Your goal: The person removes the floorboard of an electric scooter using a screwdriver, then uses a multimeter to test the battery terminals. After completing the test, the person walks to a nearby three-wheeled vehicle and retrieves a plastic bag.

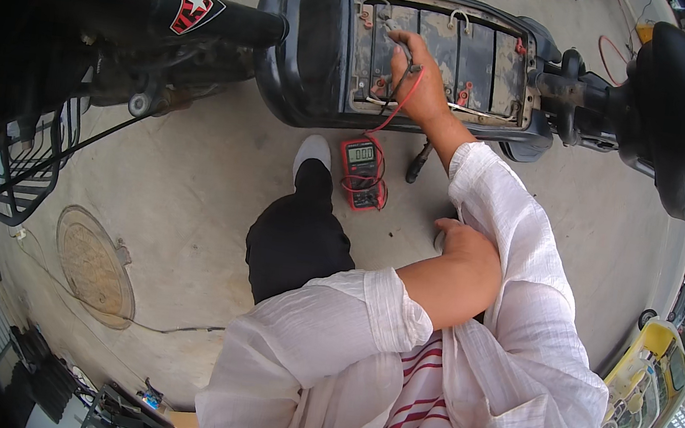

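My right hand [422, 79] reaches over an open battery compartment in a black scooter-like vehicle body [306, 49]. Its fingers are closed around multimeter probes, whose tips I cannot make out clearly. A red test lead [406, 99] and a black one run down from the hand. They lead to a red multimeter [361, 174] with a lit display, lying on the concrete below the vehicle. Several dark, dusty batteries [442, 48] sit side by side in the compartment, with wires and red terminals. My left hand [452, 233] rests beneath my right forearm, its fingers mostly hidden.
A black-handled tool [418, 163] lies on the floor right of the multimeter. The vehicle's dark seat [678, 121] juts out at the right. A wire basket [22, 169] is at the left, above a round manhole cover [96, 266]. A cable [152, 328] crosses the concrete.
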### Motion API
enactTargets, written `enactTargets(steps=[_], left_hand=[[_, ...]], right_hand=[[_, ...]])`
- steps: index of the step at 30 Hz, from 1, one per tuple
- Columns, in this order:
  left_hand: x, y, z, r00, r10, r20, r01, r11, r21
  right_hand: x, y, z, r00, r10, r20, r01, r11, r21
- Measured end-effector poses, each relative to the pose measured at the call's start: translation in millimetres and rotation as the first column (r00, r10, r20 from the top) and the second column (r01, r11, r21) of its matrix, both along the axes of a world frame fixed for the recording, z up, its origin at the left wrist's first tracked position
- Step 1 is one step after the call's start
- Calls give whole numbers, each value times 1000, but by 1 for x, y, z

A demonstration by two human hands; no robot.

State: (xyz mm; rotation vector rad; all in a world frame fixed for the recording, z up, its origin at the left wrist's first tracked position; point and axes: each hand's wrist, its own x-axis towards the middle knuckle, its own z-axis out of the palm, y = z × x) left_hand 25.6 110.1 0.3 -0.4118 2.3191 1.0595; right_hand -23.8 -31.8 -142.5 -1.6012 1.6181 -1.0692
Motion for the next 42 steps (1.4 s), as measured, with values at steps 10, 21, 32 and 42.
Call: enactTargets(steps=[10, 21, 32, 42], left_hand=[[131, -205, -79, 586, 343, -734, -772, 513, -377], [89, -232, -145, 645, 245, -723, -686, 604, -407], [92, -263, -147, 468, 287, -836, -814, 507, -282], [70, -269, -142, 459, 372, -806, -862, 405, -304]], right_hand=[[8, -11, -24, 999, 22, -37, -25, 997, -75], [0, -6, -22, 1000, -10, -16, 9, 998, -58], [3, -14, -34, 983, -159, 93, 161, 987, -8], [-5, -13, -42, 989, -144, 13, 145, 986, -81]])
